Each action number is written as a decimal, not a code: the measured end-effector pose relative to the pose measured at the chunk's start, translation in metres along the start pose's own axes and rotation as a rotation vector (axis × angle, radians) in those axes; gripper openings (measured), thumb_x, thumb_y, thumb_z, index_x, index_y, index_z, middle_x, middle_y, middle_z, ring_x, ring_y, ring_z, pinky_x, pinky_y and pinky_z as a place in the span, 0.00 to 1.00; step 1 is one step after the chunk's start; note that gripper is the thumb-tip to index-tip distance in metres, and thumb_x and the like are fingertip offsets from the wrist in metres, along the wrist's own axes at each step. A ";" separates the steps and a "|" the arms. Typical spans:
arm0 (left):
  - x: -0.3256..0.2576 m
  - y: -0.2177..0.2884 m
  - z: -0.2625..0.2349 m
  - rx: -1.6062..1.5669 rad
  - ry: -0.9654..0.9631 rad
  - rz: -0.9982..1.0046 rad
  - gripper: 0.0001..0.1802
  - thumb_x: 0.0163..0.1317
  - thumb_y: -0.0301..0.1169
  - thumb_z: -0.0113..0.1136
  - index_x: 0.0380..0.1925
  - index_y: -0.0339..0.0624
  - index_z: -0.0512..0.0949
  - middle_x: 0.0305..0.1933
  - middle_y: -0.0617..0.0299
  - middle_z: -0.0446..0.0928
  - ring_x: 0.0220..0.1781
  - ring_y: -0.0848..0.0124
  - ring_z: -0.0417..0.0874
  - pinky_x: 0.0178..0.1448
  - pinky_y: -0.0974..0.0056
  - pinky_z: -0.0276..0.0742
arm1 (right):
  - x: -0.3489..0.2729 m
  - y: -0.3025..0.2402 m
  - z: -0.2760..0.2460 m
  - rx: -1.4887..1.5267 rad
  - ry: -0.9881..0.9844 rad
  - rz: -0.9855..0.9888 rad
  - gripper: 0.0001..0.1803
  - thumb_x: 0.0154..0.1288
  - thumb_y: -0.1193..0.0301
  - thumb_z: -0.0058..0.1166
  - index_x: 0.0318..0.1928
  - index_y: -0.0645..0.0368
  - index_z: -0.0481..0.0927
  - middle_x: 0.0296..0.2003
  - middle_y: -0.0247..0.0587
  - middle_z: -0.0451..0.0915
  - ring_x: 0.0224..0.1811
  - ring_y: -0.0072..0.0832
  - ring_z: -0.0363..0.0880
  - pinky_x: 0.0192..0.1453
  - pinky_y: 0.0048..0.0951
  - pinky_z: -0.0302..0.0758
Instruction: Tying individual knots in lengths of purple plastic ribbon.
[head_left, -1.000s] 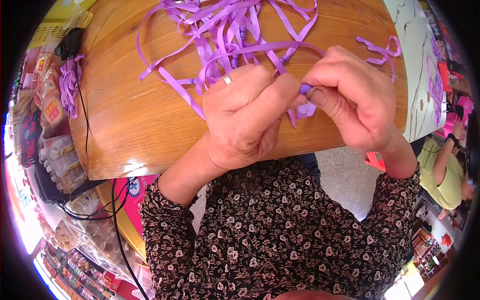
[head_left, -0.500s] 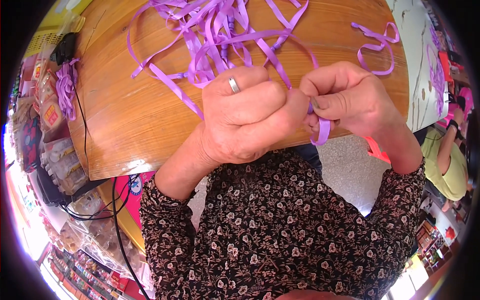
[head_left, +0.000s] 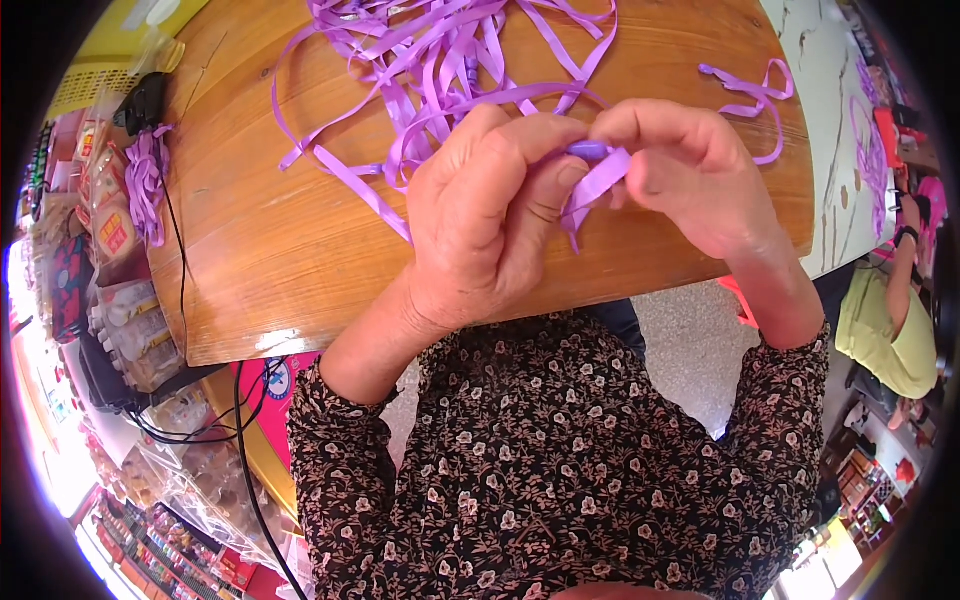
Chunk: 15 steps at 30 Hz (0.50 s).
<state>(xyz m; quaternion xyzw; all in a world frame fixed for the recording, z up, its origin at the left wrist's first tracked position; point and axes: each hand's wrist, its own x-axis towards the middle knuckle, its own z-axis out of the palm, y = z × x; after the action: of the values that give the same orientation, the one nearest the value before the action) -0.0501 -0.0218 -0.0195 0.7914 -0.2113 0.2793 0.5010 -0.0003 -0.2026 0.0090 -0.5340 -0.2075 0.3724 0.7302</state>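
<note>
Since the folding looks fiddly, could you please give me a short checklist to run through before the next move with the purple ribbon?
1. Both hands on the piece: ok. The left hand and right hand pinch the purple ribbon strip between them.
2. Grip firm: cannot tell; the fingertips hide the contact.
3. Strip free of the ribbon pile: cannot tell; strands run behind the left hand.
4. Work held over the wooden table: ok.
5. Spare ribbon within reach: ok; the pile lies just beyond the hands, and a loose curl lies to the right.
</note>
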 end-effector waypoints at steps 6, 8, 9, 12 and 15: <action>-0.003 -0.010 0.002 -0.109 0.057 -0.108 0.08 0.53 0.19 0.60 0.35 0.35 0.76 0.25 0.60 0.72 0.23 0.72 0.70 0.26 0.70 0.66 | 0.004 -0.001 0.003 -0.145 0.117 0.034 0.08 0.62 0.74 0.53 0.40 0.65 0.75 0.35 0.36 0.75 0.36 0.18 0.72 0.38 0.15 0.69; -0.004 -0.011 0.002 -0.197 0.078 -0.179 0.07 0.54 0.20 0.61 0.34 0.35 0.77 0.25 0.61 0.72 0.24 0.73 0.69 0.27 0.71 0.66 | 0.000 -0.006 -0.001 -0.209 0.130 0.084 0.07 0.63 0.75 0.51 0.39 0.66 0.75 0.36 0.39 0.76 0.35 0.19 0.74 0.39 0.15 0.70; -0.002 -0.008 0.001 -0.284 0.075 -0.285 0.04 0.56 0.22 0.59 0.33 0.35 0.77 0.25 0.62 0.72 0.25 0.75 0.69 0.29 0.72 0.65 | -0.001 -0.007 -0.004 -0.211 0.131 0.083 0.07 0.63 0.75 0.51 0.39 0.66 0.75 0.36 0.39 0.76 0.35 0.19 0.74 0.39 0.15 0.70; -0.001 -0.005 0.001 -0.450 0.072 -0.415 0.04 0.61 0.25 0.57 0.31 0.35 0.77 0.25 0.66 0.72 0.27 0.80 0.68 0.32 0.75 0.64 | -0.003 -0.007 -0.013 -0.461 0.171 0.008 0.07 0.64 0.74 0.49 0.38 0.66 0.75 0.36 0.41 0.76 0.32 0.21 0.75 0.36 0.16 0.70; -0.002 0.002 -0.002 -0.578 0.068 -0.534 0.06 0.64 0.27 0.55 0.31 0.34 0.77 0.26 0.69 0.72 0.29 0.82 0.67 0.34 0.76 0.64 | -0.004 -0.008 -0.014 -0.375 0.224 -0.091 0.08 0.66 0.73 0.47 0.39 0.65 0.75 0.34 0.41 0.76 0.30 0.22 0.74 0.32 0.17 0.68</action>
<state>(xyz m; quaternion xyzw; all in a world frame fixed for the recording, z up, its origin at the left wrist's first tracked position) -0.0528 -0.0209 -0.0191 0.6353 -0.0513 0.0943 0.7648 0.0091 -0.2159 0.0124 -0.6884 -0.2147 0.2325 0.6526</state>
